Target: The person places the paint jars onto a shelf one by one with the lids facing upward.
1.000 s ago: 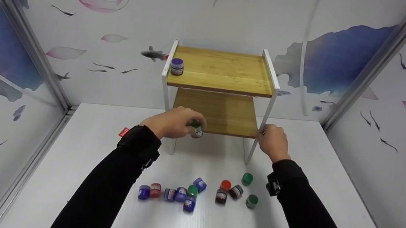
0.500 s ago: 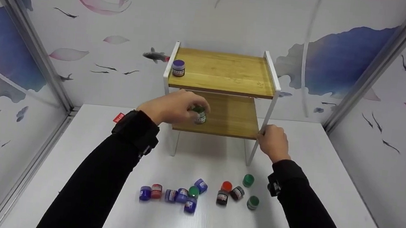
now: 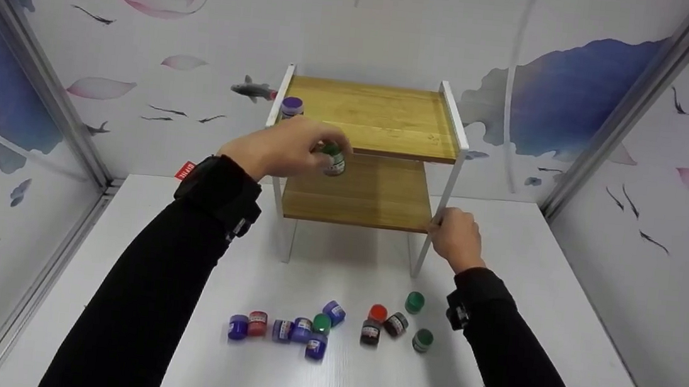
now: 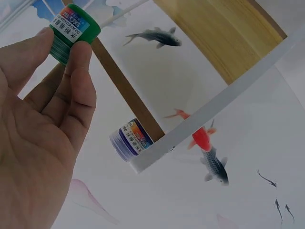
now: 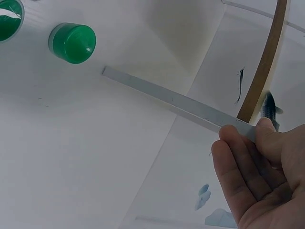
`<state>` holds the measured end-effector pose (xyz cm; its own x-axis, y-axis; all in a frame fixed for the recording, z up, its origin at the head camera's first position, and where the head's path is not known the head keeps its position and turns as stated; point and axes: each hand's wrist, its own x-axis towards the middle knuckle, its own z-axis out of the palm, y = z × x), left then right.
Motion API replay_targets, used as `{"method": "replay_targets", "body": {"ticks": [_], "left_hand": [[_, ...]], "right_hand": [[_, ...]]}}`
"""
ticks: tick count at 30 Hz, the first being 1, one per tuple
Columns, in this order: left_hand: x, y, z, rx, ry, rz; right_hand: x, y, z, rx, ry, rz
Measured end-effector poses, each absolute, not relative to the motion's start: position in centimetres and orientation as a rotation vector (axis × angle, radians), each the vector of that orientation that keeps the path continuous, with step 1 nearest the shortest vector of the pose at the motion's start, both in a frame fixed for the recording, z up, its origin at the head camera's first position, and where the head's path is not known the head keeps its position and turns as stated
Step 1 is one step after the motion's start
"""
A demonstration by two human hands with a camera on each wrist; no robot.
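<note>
My left hand point(image 3: 286, 147) pinches a small green paint jar point(image 4: 74, 33) between thumb and fingers. It hovers in front of the top board point(image 3: 390, 112) of a two-tier shelf with white legs. A purple-lidded paint jar point(image 3: 292, 106) stands at the left end of that board, partly hidden behind the left hand in the head view. Lower on the right side, my right hand point(image 3: 459, 239) grips the white front leg point(image 5: 171, 98) with thumb and fingers, beside the lower board point(image 3: 357, 195).
On the white table point(image 3: 177, 354) before the shelf lie several paint jars: blue ones point(image 3: 316, 346), a red one point(image 3: 257, 324), an orange-red-lidded one point(image 3: 378, 313), dark ones point(image 3: 370, 332) and green ones point(image 3: 415, 303). A patterned wall point(image 3: 386, 27) stands behind the shelf.
My left hand has risen with the green paint jar, from the lower board's front edge to near the top board's edge. The right hand keeps its hold on the leg.
</note>
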<state>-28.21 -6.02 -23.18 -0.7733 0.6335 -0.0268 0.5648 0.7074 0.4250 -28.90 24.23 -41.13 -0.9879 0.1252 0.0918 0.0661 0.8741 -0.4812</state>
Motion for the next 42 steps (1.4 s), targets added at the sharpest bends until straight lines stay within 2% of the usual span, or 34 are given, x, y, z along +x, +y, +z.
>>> {"method": "replay_targets", "body": {"ticks": [19, 42], "left_hand": [[-31.7, -6.2, -21.4, 0.826, 3.004, 0.383], [-33.9, -5.6, -23.3, 0.816, 3.209, 0.1]], "right_hand": [[-28.8, 23.9, -41.3, -0.152, -2.905, 0.734], [-28.7, 23.9, -41.3, -0.173, -2.891, 0.741]]}}
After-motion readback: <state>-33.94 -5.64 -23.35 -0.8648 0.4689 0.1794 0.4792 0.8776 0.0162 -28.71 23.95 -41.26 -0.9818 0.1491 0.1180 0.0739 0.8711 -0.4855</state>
